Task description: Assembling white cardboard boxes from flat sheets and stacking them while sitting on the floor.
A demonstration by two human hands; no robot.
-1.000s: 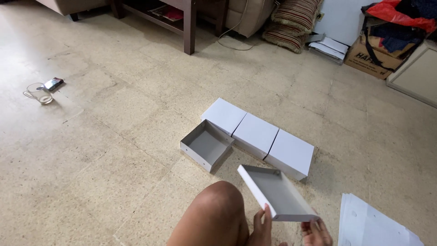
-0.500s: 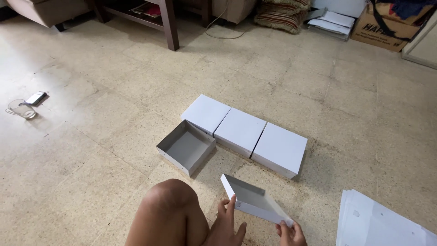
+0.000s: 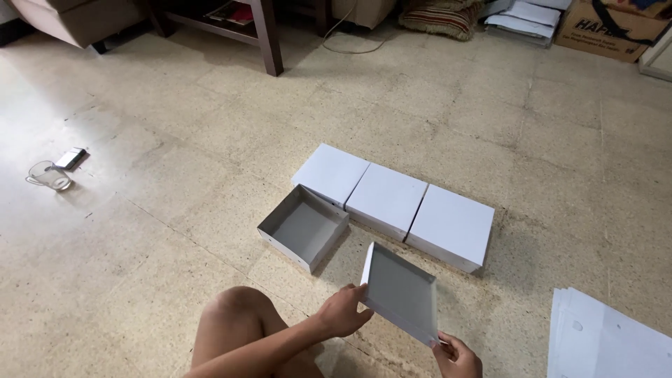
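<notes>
The person is holding a shallow grey-lined box tray (image 3: 400,292) tilted in the air, just in front of the open box (image 3: 302,227) on the floor. The left hand (image 3: 341,313) is pinching its near corner; the right hand (image 3: 456,355) is gripping its lower edge. Keeping both grips firm and the tray level would likely help.

Three closed white boxes (image 3: 392,203) lie side by side in a slanting row at the middle of the frame, touching one another. An open grey-lined tray (image 3: 303,226) sits against the leftmost one. At the left edge, a small dark device with a coiled white cable (image 3: 57,168) rests on the speckled tile floor (image 3: 175,126). A stack of white sheets (image 3: 609,339) fills the lower right corner. A dark wooden table leg (image 3: 269,38) stands at upper centre, a cardboard carton (image 3: 612,24) at upper right.
</notes>
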